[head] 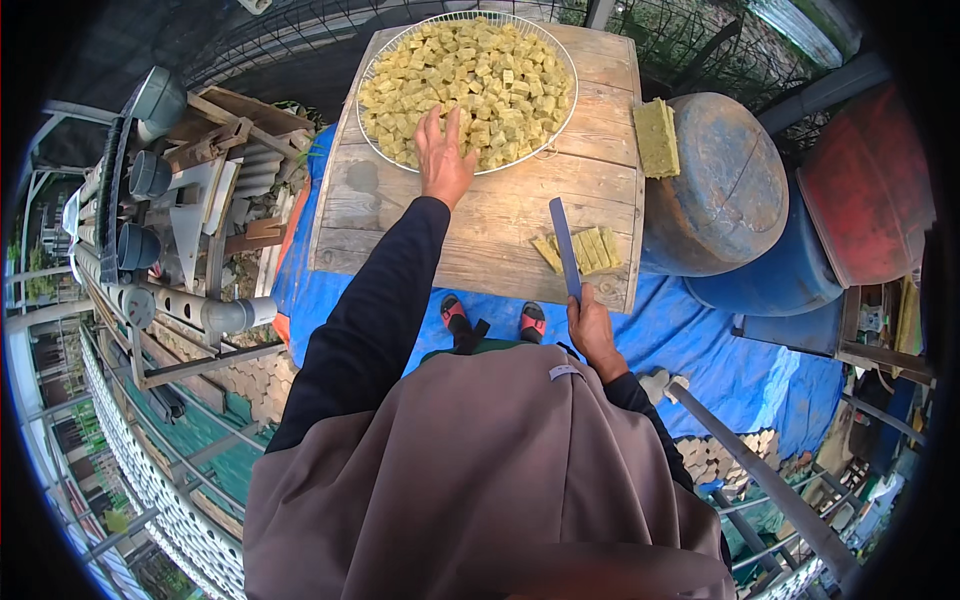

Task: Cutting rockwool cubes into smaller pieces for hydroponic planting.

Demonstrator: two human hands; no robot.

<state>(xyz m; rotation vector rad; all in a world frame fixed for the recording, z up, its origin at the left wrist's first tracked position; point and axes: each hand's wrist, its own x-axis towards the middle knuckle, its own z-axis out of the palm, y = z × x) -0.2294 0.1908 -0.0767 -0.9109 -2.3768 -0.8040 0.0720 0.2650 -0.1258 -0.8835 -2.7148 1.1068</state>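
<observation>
A round white wire basket (pixel 576 82) full of small yellow-green cubes (pixel 480 67), which look like rockwool, stands at the far side of a wooden table (pixel 487 217). Over the near edge of the cubes lies my left hand (pixel 444 159), palm down with fingers spread; whether a fingertip presses on a cube cannot be told. My right hand (pixel 594 326) is closed around the handle end of a long flat blade (pixel 565 244), pointing away from me at the table's near right. Cut strips of the same yellow-green material (pixel 596 250) lie beside and partly under the blade.
A yellow-green slab (pixel 657 139) rests against a weathered blue barrel (pixel 724 180) right of the table. Behind that barrel are another blue barrel (pixel 772 289) and a red one (pixel 862 187). Blue tarpaulin (pixel 675 352) covers the ground. PVC pipes (pixel 232 313) and scrap wood stand at left.
</observation>
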